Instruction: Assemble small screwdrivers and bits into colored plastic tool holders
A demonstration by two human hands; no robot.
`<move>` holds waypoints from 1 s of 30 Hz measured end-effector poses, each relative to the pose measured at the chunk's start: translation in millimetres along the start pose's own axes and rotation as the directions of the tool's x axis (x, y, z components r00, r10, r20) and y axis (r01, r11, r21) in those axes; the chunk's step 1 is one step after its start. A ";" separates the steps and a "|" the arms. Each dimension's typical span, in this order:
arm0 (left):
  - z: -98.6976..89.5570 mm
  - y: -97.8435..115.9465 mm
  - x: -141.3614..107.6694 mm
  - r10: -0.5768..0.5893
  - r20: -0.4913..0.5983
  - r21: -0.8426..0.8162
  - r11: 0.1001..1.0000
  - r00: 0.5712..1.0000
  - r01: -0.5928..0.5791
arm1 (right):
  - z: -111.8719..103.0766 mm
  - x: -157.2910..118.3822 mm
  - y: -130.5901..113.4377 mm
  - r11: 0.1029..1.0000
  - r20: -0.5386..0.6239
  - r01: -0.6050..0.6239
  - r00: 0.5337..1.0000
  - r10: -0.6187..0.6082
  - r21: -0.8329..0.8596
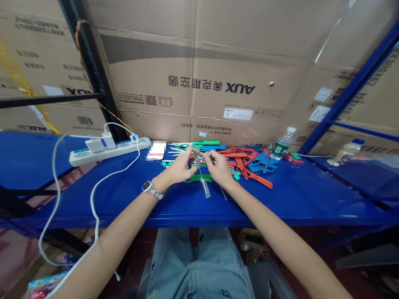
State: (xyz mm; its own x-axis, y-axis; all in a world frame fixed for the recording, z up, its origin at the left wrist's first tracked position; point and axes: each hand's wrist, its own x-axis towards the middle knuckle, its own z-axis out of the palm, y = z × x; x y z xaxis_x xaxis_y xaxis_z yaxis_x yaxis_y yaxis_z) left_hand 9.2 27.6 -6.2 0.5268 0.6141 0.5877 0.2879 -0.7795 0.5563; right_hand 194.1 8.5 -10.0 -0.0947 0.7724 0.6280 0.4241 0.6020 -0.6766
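My left hand (pixel 181 168) and my right hand (pixel 219 169) meet over the middle of the blue table (pixel 268 211). The fingers of both are pinched around small parts too tiny to make out. Between the hands is a screwdriver (pixel 205 189) with a clear handle pointing towards me; its thin shaft runs up to the fingers, and I cannot tell whether they touch it. A green plastic piece (pixel 199 178) lies beneath. Just beyond are green plastic toy parts (pixel 205 143) and metal rods. Orange-red toy gun parts (pixel 257 178) and blue plastic pieces (pixel 263 162) are heaped to the right.
A white power strip (pixel 109 151) with plugs and cables lies on the left, near a white box (pixel 156 150). At right stand a water bottle (pixel 282 143) and a blue-capped bottle (pixel 349 151). A large cardboard box (pixel 193 50) walls the back, between metal frame posts.
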 end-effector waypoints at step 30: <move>-4.7 2.6 3.0 0.037 -0.047 0.247 0.969 0.998 -0.024 | 1.5 -0.9 -0.5 1.000 -0.041 0.029 0.999 -0.029 0.001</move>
State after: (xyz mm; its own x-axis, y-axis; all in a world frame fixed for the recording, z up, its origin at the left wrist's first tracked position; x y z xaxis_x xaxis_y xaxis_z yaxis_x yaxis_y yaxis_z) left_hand 7.8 28.1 -0.3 0.4989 0.5903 0.6345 0.4639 -0.8003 0.3799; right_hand 192.7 7.8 -10.8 -0.0700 0.7458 0.6624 0.4198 0.6244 -0.6587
